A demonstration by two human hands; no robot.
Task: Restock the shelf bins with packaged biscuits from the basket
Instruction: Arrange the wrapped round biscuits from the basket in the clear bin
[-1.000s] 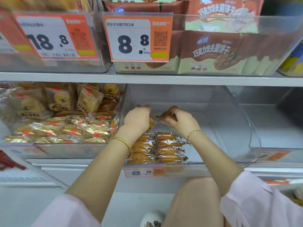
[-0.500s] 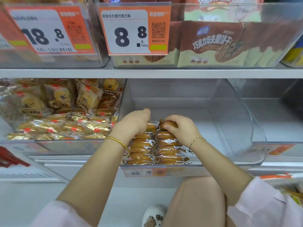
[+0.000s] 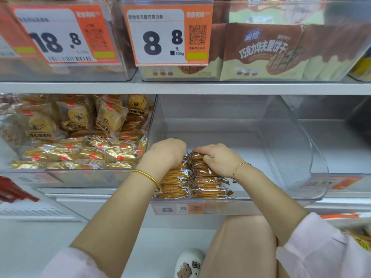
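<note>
My right hand [image 3: 218,159] curls over the rearmost of the biscuit packs [image 3: 208,182], rowed front-left in the clear bin [image 3: 281,200]. I can't tell my left hand's [image 3: 165,155] grip. Best press both rows snug and upright.

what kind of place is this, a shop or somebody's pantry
Most likely a snack shop or supermarket aisle: printed price tags clipped to the bin fronts, a clear shelf bin full of identical packaged pastries, and wrapped biscuit packs lined up in a part-filled bin.
</note>
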